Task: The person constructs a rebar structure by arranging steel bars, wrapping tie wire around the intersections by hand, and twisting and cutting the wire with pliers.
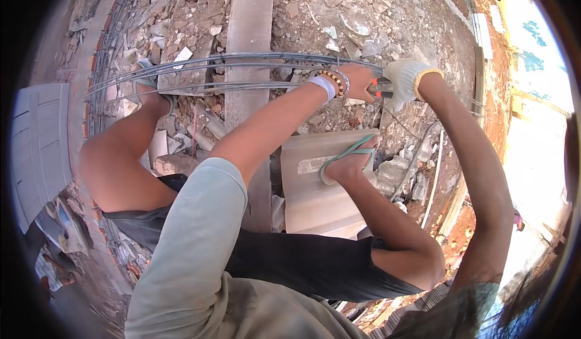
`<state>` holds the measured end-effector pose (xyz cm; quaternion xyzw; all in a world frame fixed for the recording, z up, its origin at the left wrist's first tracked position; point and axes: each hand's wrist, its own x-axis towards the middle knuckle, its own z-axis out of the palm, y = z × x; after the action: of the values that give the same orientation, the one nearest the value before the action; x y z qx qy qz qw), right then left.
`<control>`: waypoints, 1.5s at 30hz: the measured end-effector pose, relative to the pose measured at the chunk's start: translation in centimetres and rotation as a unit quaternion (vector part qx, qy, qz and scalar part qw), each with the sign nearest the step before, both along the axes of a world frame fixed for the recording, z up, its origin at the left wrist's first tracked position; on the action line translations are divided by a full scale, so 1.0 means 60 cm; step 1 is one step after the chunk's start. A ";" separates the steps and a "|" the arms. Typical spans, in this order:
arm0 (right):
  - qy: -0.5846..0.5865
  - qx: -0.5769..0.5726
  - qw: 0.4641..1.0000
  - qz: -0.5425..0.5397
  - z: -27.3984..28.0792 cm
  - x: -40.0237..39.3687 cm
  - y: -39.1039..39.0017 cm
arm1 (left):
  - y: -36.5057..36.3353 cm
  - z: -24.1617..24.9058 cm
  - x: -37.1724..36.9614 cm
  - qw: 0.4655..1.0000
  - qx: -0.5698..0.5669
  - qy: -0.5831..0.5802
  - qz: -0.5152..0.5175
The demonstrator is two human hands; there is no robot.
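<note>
My bare left hand (356,80), with bracelets and a white band at the wrist, is closed around the right end of a bundle of thin metal rods (248,65). The rods run leftward in a shallow arc above the rubble. Right beside it, my right hand (402,80) wears a white knitted glove and is closed on pliers (382,88) with orange and black handles. The handles show between the two hands; the jaws are hidden. How the rod ends meet the tool cannot be made out.
A long plank (249,21) crosses the broken rubble (187,12) beneath the rods. One sandalled foot (351,160) rests on a pale corrugated sheet (321,212); the other foot (148,85) is near the rods at left. A grey slatted panel (41,151) stands at far left.
</note>
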<state>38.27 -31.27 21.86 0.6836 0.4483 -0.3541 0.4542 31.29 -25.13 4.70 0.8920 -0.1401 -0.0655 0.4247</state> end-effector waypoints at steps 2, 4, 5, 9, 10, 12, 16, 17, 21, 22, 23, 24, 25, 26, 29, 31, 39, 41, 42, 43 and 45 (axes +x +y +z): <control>0.051 -0.104 0.977 -0.177 -0.007 0.031 -0.006 | -0.008 -0.003 -0.013 0.999 0.012 -0.035 -0.010; 0.145 -0.066 0.820 -0.550 -0.008 0.026 -0.032 | -0.005 0.002 -0.021 0.998 0.031 -0.052 -0.011; 0.183 -0.047 0.684 -0.704 -0.016 0.021 -0.054 | -0.002 0.010 -0.030 0.998 0.041 -0.052 -0.020; 0.155 0.067 0.742 -0.649 -0.058 -0.007 -0.130 | 0.004 0.004 -0.037 0.995 0.049 -0.059 -0.066; 0.150 0.083 0.809 -0.563 -0.052 -0.014 -0.116 | 0.025 0.005 -0.040 0.995 0.035 -0.073 -0.062; 0.103 0.081 0.903 -0.409 -0.041 -0.032 -0.084 | 0.068 -0.017 -0.046 0.997 0.016 -0.064 -0.043; -0.031 0.079 0.981 -0.174 -0.019 -0.068 -0.043 | 0.193 0.033 -0.067 0.995 0.053 0.076 0.037; -0.056 0.092 0.987 -0.119 -0.011 -0.077 -0.033 | 0.212 0.045 -0.068 0.989 0.101 0.060 0.087; -0.061 0.104 0.992 -0.022 0.009 -0.082 0.007 | 0.276 0.015 -0.069 0.936 0.191 0.008 0.296; -0.062 0.092 0.994 -0.008 0.005 -0.073 0.006 | 0.285 0.012 -0.077 0.920 0.189 -0.002 0.342; -0.063 0.080 0.995 0.003 0.001 -0.069 0.004 | 0.301 0.012 -0.080 0.924 0.200 0.050 0.321; -0.063 0.099 0.993 -0.006 0.004 -0.071 0.013 | 0.334 0.046 -0.087 0.925 0.211 0.102 0.300; -0.066 0.085 0.994 0.030 0.000 -0.064 0.019 | 0.355 0.061 -0.091 0.922 0.223 0.151 0.280; -0.070 0.073 0.993 0.066 -0.005 -0.053 0.027 | 0.354 0.040 -0.095 0.916 0.216 0.131 0.311; -0.098 0.079 0.981 0.149 -0.020 -0.044 0.020 | 0.307 -0.055 -0.096 0.905 0.199 0.083 0.367; -0.135 0.105 0.971 0.168 -0.028 -0.046 0.009 | 0.262 -0.075 -0.102 0.909 0.190 0.070 0.365; -0.016 0.106 0.979 0.173 -0.028 -0.002 0.042 | 0.180 -0.113 -0.107 0.908 0.156 -0.013 0.388; -0.006 0.093 0.981 0.172 -0.033 0.008 0.055 | 0.181 -0.106 -0.108 0.902 0.130 -0.013 0.412; 0.010 0.137 0.969 0.206 -0.039 0.019 0.048 | 0.180 -0.099 -0.110 0.901 0.120 -0.003 0.417; 0.022 0.125 0.972 0.199 -0.045 0.033 0.048 | 0.182 -0.095 -0.110 0.899 0.112 0.005 0.422; 0.046 0.102 0.977 0.184 -0.060 0.058 0.055 | 0.184 -0.099 -0.106 0.901 0.107 -0.009 0.419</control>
<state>41.75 -28.00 18.27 0.6151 0.6207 -0.2482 0.4182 24.90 -14.09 -1.24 0.9089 0.2508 0.1125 0.3135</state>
